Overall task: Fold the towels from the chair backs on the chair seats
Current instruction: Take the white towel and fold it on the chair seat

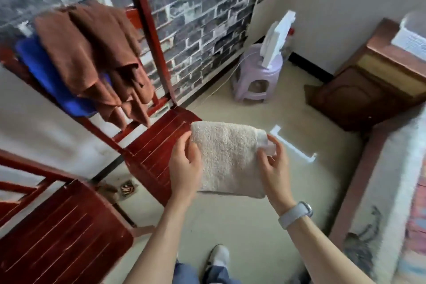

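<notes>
A folded cream towel [228, 159] hangs in the air between my hands, just right of the far red chair's seat [156, 145]. My left hand [184, 168] grips its left edge. At the towel's upper right corner, my right hand [273, 163] pinches the fabric. Over the far chair's back hang a brown towel [92, 57] and, beneath it, a blue towel [46, 76]. A second red chair's seat [62, 233] is at the lower left, with no towel on it.
A lilac plastic stool [255, 78] with white foam pieces on it stands by the brick-pattern wall. A brown wooden cabinet [364, 85] is at the right, and a bed edge [380, 191] runs down the right side. My shoe [219, 258] is on the floor.
</notes>
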The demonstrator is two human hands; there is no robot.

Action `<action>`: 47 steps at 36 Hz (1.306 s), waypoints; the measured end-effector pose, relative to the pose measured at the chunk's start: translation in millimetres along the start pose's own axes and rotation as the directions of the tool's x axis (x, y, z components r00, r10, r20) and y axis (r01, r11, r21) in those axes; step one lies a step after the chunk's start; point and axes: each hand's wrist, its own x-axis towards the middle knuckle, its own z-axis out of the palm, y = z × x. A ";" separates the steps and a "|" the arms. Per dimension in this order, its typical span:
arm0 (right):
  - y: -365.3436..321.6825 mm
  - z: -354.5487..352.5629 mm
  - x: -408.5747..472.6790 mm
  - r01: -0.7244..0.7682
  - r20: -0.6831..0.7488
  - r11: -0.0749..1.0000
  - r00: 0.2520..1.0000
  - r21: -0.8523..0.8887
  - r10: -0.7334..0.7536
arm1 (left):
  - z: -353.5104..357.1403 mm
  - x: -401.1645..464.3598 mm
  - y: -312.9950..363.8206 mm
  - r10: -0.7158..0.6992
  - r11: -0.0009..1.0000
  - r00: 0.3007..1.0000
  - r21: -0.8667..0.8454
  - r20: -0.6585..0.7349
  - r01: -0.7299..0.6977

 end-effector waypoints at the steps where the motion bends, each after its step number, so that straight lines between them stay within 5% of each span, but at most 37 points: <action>1: 0.7 -12.3 7.0 0.004 -0.020 1.000 1.000 -0.014 -0.004 | 12.2 1.5 7.3 0.021 1.000 1.000 0.005 0.021 -0.021; 9: -5.9 -143.2 97.5 0.017 -0.345 0.995 0.937 -0.096 -0.050 | 164.0 33.1 106.0 0.167 0.985 0.932 -0.019 0.323 -0.170; 21: -17.4 -268.4 317.9 -0.046 -0.554 0.993 0.832 -0.111 -0.023 | 387.4 161.1 247.5 0.263 0.963 0.843 -0.077 0.469 -0.257; 36: -13.0 -436.0 538.3 -0.144 -0.671 0.987 0.740 -0.077 0.055 | 647.1 250.8 398.3 0.341 0.923 0.665 -0.101 0.665 -0.372; 47: 19.7 -571.3 735.5 -0.169 -0.629 0.986 0.767 -0.005 0.128 | 864.6 300.2 480.0 0.224 0.963 0.679 -0.053 0.699 -0.263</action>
